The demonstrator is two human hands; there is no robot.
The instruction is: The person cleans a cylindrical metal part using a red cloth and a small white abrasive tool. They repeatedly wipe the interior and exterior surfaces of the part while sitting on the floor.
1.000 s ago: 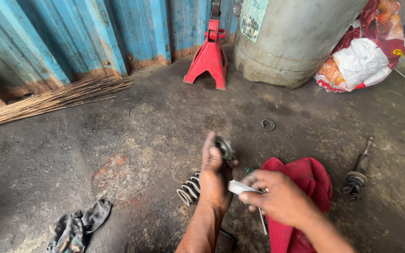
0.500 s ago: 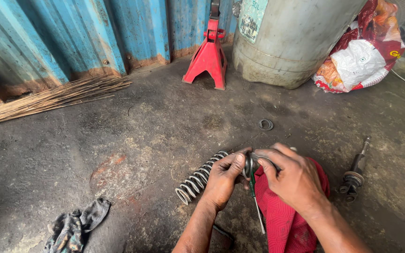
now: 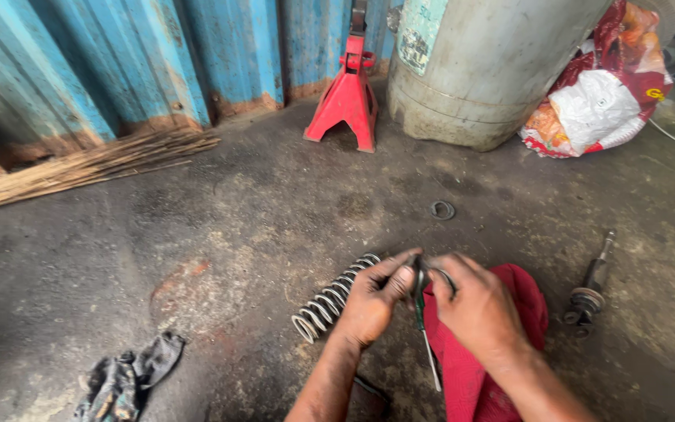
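My left hand [image 3: 373, 301] and my right hand [image 3: 478, 309] meet low in the middle, both gripping a small dark round metal part [image 3: 419, 275] between the fingertips. A thin green-handled tool [image 3: 425, 336] hangs down between the hands; which hand grips it I cannot tell. A grey coil spring [image 3: 331, 298] lies on the concrete floor just left of my left hand. A red cloth [image 3: 521, 305] lies under my right hand and forearm.
A shock absorber rod [image 3: 590, 287] lies at right. A small metal ring [image 3: 442, 209] rests on the floor ahead. Behind stand a red jack stand [image 3: 347, 98], a grey drum [image 3: 478, 70], a red-and-white sack [image 3: 599, 98] and a blue corrugated wall. A dirty rag [image 3: 123, 379] lies lower left, a stick broom [image 3: 87, 164] at left.
A second ago my hands were apart, the left lifted with the round part. They came together over the red cloth and now hold the part jointly, slightly lower.
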